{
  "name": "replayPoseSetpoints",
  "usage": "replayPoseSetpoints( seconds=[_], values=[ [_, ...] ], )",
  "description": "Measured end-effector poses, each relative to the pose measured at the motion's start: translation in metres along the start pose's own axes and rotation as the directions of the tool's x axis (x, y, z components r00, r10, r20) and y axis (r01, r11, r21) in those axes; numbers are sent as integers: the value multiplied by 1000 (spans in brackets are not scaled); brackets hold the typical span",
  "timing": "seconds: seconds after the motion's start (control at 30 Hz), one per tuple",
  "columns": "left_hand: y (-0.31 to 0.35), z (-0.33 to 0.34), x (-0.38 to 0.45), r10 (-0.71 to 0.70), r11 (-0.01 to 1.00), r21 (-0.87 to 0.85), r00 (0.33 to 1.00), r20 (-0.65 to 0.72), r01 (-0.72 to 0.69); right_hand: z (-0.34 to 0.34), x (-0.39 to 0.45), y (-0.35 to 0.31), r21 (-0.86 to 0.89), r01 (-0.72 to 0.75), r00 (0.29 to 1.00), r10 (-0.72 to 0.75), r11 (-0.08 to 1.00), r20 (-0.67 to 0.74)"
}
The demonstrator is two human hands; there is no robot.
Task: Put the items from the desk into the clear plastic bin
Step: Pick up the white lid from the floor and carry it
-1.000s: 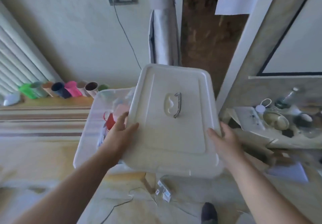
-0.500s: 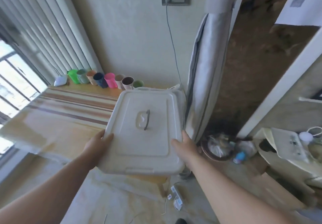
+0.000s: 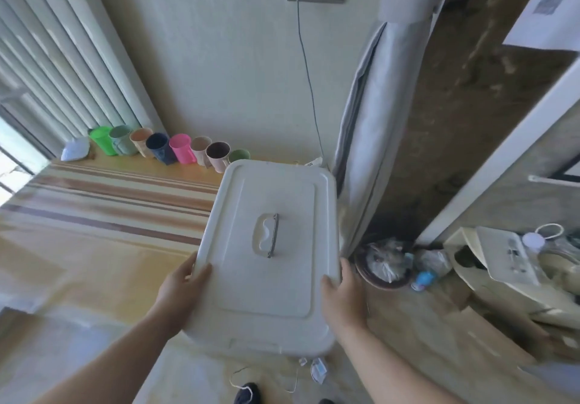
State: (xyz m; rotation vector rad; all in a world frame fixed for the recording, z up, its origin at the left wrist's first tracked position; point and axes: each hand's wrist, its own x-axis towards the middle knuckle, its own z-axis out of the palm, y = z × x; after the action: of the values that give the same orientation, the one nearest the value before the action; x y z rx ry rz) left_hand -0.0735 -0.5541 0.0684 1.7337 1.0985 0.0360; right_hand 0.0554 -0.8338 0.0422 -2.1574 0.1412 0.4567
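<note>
White plastic lid (image 3: 270, 256), grey handle, covers the bin beneath entirely. Left hand (image 3: 179, 293) and right hand (image 3: 342, 300) clamp opposite lid edges; contents hidden.

Bright daylight, coming from the window (image 3: 12, 165) at far left, which is blown out to white. Tabletop (image 3: 103, 202) washed out with glare toward the left edge. Soft, weak shadows; darkest patch on the floor behind the rolled grey cover (image 3: 373, 140). Strong wide-angle bending: blinds (image 3: 62, 58) and door frame (image 3: 502, 158) lean and curve. Overall soft, slightly motion-blurred, edges smeared worst at lower right. White lid (image 3: 270, 256) reads flat, little contrast.
</note>
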Motion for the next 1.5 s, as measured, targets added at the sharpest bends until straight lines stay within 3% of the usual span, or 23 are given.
replayPoseSetpoints(
  seconds=[0.2,0.43,0.7,0.77,0.9,1.1,1.3,1.5],
  values=[
    [-6,-5,29,18,998,53,980,198,-29,4,5,-9,-40,-20,1000,19,999,-18],
    [-7,-9,36,-10,991,130,935,353,-39,9,-1,-18,-93,-85,994,90,992,56],
    [11,-10,63,-33,998,53,943,332,16,5,18,-14,-99,-107,985,119,989,127],
    [24,-10,71,-5,999,-35,943,332,18,2,19,-23,-114,-107,983,123,988,138],
    [48,-5,87,62,990,-137,948,314,-19,2,40,-36,-158,-19,992,38,987,117],
    [49,4,82,101,981,128,947,304,-145,14,60,-22,-179,37,996,-23,983,81],
    [46,16,84,188,901,368,971,149,-230,13,61,-26,-261,71,997,-58,963,57],
    [45,17,90,360,703,609,922,140,-367,10,58,-32,-345,107,994,-98,932,45]
  ],
)
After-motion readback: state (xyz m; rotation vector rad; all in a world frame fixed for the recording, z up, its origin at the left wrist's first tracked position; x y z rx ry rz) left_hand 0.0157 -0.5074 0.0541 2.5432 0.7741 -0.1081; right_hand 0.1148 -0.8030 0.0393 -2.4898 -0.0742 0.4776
